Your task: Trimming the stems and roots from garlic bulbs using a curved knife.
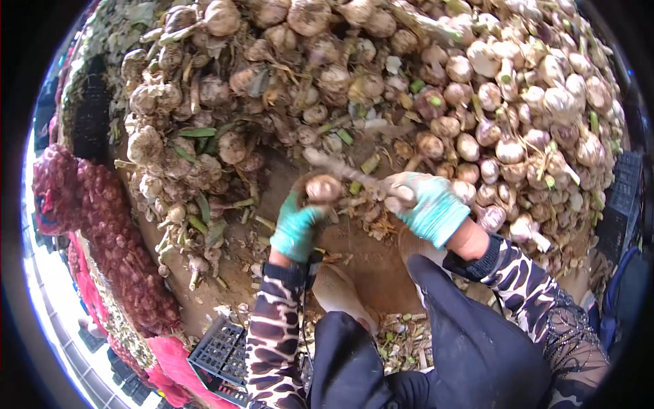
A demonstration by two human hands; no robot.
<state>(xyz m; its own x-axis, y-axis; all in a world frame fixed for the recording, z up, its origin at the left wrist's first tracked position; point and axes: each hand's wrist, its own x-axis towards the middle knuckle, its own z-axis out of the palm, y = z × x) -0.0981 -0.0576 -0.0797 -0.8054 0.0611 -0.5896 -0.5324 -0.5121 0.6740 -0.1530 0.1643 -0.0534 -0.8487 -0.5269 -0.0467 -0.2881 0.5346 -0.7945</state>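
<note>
My left hand [301,220], in a teal work glove, grips a garlic bulb [323,188] between thumb and fingers. The bulb is slightly blurred. My right hand [429,204], gloved alike, is closed around one end of a long, narrow grey-brown object [345,168]. Motion blur hides whether this is a blade or a stalk. It slants up and to the left, passing just above the bulb. Both hands are in front of my knees, over a brown floor [378,271] strewn with dry skins and cut stem pieces.
Garlic with long stems [204,92] is heaped ahead and to the left; trimmed bulbs [511,128] are piled on the right. Red mesh sacks of garlic [122,250] lie at far left. A black plastic crate [222,353] is beside my left forearm, another crate [621,194] at far right.
</note>
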